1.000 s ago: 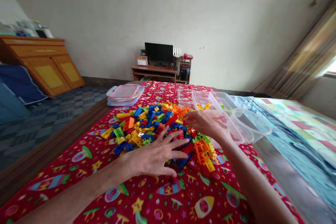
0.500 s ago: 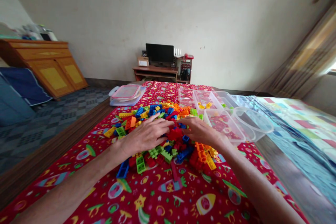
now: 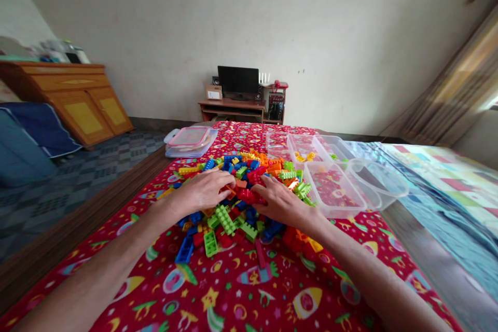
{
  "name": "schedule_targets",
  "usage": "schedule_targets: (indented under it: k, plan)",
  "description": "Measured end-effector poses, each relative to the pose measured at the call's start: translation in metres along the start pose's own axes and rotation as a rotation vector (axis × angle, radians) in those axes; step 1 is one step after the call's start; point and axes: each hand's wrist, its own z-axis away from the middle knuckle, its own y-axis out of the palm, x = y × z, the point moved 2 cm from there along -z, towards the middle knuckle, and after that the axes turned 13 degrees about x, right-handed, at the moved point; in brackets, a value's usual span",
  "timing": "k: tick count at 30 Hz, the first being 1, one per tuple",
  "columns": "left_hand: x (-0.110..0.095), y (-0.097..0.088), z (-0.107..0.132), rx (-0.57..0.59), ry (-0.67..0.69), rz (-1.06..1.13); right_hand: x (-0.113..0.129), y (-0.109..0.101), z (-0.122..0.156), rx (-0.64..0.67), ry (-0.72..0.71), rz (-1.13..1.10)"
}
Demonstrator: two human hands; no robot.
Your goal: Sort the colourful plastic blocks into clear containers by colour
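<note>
A heap of small plastic bricks (image 3: 233, 166) in blue, yellow, orange, green and red lies on the red patterned cloth (image 3: 249, 290). Both my hands rest on the near side of the heap. My left hand (image 3: 202, 192) is curled, its fingertips buried among the bricks, and what they grip is hidden. My right hand (image 3: 280, 202) has its fingers bent together over a clump of red bricks (image 3: 249, 196), which sits between the two hands. Green and blue bricks lie loose just in front of my wrists.
Several clear tubs stand right of the heap. The nearest tub (image 3: 334, 189) holds red bricks, another tub (image 3: 303, 151) yellow ones, and a round tub (image 3: 379, 184) sits at the bed's edge. Stacked lids (image 3: 190, 140) lie far left. A cabinet (image 3: 78, 104) and a TV desk (image 3: 237, 106) stand beyond.
My left hand went from flat and spread on the near bricks to curled deeper in the heap. My right hand drew in toward it, and both closed around the red clump.
</note>
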Motion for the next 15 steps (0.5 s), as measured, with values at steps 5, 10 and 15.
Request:
schedule_targets:
  k: [5,10,15]
  plan:
    - [-0.003,-0.003,0.001,-0.028,-0.025,0.019,-0.014,-0.024,0.000,-0.003,0.065,-0.393]
    - [-0.013,-0.003,-0.002,-0.071,-0.021,0.052,-0.020,-0.033,-0.004,0.013,0.084,-0.675]
    - [-0.015,0.002,-0.005,-0.136,-0.078,0.107,-0.023,-0.026,-0.005,-0.033,0.127,-0.796]
